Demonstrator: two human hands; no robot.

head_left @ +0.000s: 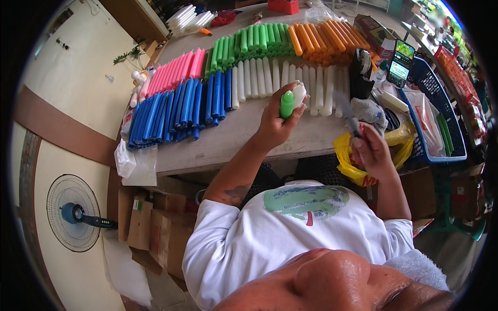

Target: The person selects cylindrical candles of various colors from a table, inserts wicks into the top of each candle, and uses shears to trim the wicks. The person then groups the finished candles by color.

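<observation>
My left hand (pixel 276 122) is closed around a green candle (pixel 287 105) and a white candle (pixel 299 95), held side by side above the table with their ends up. To the right, my right hand (pixel 372 151) grips a knife (pixel 353 124) by its dark handle; the blade is smeared by motion. Beyond my hands, candles lie in rows sorted by colour: blue (pixel 179 106), white (pixel 254 78), pink (pixel 176 67), green (pixel 254 39) and orange (pixel 324 39).
A yellow plastic bag (pixel 345 160) hangs at the table's front edge by my right hand. On the right stand a blue basket (pixel 441 153) and a phone-like device with a lit screen (pixel 399 65). Cardboard boxes (pixel 166 233) and a fan (pixel 75 212) are at the left.
</observation>
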